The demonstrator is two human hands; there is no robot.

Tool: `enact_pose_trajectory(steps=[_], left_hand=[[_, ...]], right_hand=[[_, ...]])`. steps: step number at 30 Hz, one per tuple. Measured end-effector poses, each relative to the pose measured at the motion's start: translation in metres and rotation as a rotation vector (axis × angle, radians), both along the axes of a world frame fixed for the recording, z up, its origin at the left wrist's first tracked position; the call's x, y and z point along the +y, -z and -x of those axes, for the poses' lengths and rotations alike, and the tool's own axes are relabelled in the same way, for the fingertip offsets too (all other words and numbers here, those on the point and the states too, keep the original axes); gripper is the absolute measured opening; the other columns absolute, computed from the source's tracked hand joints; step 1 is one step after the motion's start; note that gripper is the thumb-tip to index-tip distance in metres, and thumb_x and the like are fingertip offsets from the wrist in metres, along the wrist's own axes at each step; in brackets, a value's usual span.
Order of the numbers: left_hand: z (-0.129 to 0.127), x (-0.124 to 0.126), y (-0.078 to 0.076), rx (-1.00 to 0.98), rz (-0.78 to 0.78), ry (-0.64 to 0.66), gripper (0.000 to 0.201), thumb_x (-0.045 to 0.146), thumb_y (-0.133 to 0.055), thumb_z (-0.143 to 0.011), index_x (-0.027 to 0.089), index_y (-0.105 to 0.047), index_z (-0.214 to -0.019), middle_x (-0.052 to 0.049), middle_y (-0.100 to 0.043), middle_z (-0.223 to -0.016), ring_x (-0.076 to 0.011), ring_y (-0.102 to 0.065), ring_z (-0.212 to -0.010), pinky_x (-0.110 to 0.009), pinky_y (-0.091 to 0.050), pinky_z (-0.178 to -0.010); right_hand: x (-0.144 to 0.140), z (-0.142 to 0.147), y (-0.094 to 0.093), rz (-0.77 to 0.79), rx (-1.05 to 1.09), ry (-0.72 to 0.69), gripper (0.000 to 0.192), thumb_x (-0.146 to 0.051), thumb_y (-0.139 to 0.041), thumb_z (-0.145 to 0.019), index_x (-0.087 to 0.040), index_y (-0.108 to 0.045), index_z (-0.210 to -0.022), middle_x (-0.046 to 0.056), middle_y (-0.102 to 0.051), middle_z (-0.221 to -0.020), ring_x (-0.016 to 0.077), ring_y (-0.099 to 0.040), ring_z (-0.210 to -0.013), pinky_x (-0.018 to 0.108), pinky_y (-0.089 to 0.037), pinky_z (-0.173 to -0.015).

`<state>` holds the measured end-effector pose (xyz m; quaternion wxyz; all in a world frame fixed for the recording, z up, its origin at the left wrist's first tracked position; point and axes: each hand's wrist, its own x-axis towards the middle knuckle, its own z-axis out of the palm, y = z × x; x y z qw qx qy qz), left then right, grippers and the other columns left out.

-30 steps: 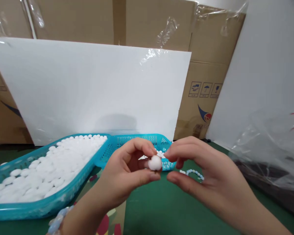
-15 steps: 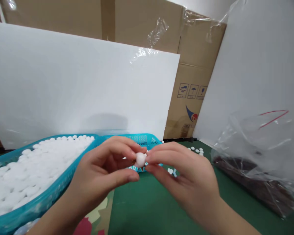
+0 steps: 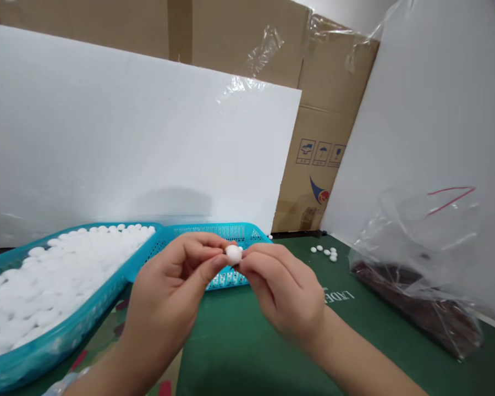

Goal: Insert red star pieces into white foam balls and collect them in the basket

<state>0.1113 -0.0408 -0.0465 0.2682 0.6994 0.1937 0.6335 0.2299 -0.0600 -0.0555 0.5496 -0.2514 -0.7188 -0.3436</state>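
A small white ball (image 3: 233,254) is held up between the fingertips of both hands, in front of the turquoise baskets. My left hand (image 3: 171,286) is closed in a pinch at the ball's left side, thumb and forefinger together. From the right, my right hand (image 3: 286,286) pinches at the ball's other side with curled fingers. A thin dark bit shows under and beside the ball, too small to name. Behind the hands stands a turquoise basket (image 3: 253,230) with some white pieces in it, partly hidden by my fingers.
A larger turquoise basket (image 3: 119,286) full of white balls (image 3: 61,291) fills the left. Several white pieces (image 3: 333,257) lie on the green mat (image 3: 231,341). A clear bag (image 3: 421,297) with dark brown contents rests at right. A white board (image 3: 140,132) and cardboard boxes (image 3: 247,33) stand behind.
My left thumb has risen from below and closed against the forefinger by the ball. My right hand has curled and shifted left and slightly down, uncovering lettering on the mat.
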Motion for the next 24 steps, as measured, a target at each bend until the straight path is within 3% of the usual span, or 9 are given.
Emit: enact_pose_trajectory(steps=[5,8,12,15,18,24], left_hand=[[-0.004,-0.006,-0.003,0.062,0.005,-0.141,0.013,0.012,-0.047,-0.062,0.020,-0.050,-0.053,0.007,-0.057,-0.057,-0.0027,-0.050,-0.052,-0.006,-0.039,-0.046],[-0.020,-0.003,-0.009,0.040,0.049,-0.102,0.011,0.015,-0.046,-0.063,0.018,-0.048,-0.053,0.006,-0.056,-0.058,-0.0050,-0.050,-0.053,-0.011,-0.038,-0.048],[-0.063,0.009,-0.018,0.066,0.179,-0.032,0.013,0.013,-0.046,-0.063,0.015,-0.043,-0.050,0.004,-0.050,-0.049,-0.0084,-0.048,-0.051,-0.018,-0.036,-0.049],[-0.107,0.015,-0.018,0.101,0.243,0.067,0.014,0.010,-0.045,-0.065,0.013,-0.042,-0.052,0.004,-0.047,-0.050,-0.0087,-0.048,-0.052,-0.021,-0.038,-0.051],[-0.148,0.006,-0.015,0.146,0.293,0.192,0.013,0.014,-0.044,-0.069,0.010,-0.045,-0.057,0.003,-0.046,-0.052,-0.0078,-0.047,-0.052,-0.023,-0.039,-0.053],[-0.208,-0.056,-0.028,0.243,0.328,0.538,0.014,0.019,-0.043,-0.071,0.009,-0.048,-0.063,0.002,-0.047,-0.056,-0.0077,-0.046,-0.053,-0.024,-0.040,-0.054]], right_hand=[[-0.004,-0.003,-0.003,-0.016,0.014,0.036,0.018,-0.006,-0.033,-0.075,-0.013,-0.045,-0.065,0.006,-0.051,-0.058,0.0122,-0.047,-0.054,0.021,-0.042,-0.046],[-0.004,-0.011,-0.007,-0.011,0.042,0.098,0.016,-0.004,-0.033,-0.072,-0.015,-0.041,-0.064,0.004,-0.047,-0.058,0.0119,-0.045,-0.055,0.021,-0.040,-0.047],[0.000,-0.037,-0.007,0.017,0.106,0.271,0.015,-0.005,-0.031,-0.071,-0.017,-0.036,-0.062,0.002,-0.041,-0.057,0.0120,-0.040,-0.050,0.022,-0.036,-0.042],[-0.005,-0.069,-0.004,0.058,0.140,0.463,0.014,-0.011,-0.030,-0.075,-0.015,-0.036,-0.063,0.001,-0.039,-0.058,0.0107,-0.038,-0.047,0.021,-0.031,-0.036],[-0.025,-0.104,-0.002,0.110,0.137,0.664,0.017,-0.019,-0.034,-0.078,-0.012,-0.040,-0.063,-0.002,-0.039,-0.058,0.0068,-0.039,-0.045,0.018,-0.031,-0.037],[-0.107,-0.142,-0.010,0.156,0.194,1.099,0.019,-0.024,-0.039,-0.078,-0.010,-0.047,-0.068,-0.002,-0.046,-0.062,0.0067,-0.045,-0.050,0.020,-0.038,-0.044]])
